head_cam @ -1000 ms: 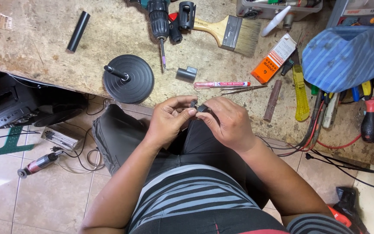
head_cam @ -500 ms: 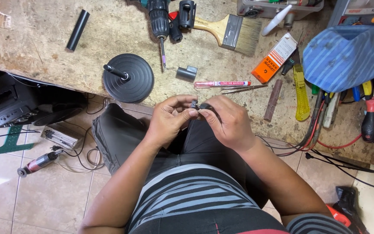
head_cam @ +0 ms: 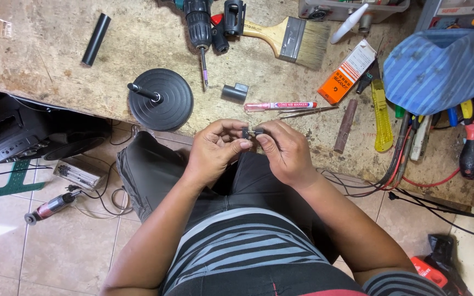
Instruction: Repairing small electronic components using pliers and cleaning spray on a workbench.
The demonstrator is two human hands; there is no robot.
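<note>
Hands [head_cam: 250,148] w/ small part [head_cam: 252,132], bench edge [head_cam: 215,127].

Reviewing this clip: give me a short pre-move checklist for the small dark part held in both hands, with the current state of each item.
1. Left hand pinches the small dark part: ok.
2. Right hand grips it from the other side: ok.
3. Part held off the workbench, over the lap: ok.
4. Part's pieces fully joined: cannot tell, too small.
5. Black round base lies close by on the bench: ok.
6. Cordless drill lies on the bench, untouched: ok.
</note>
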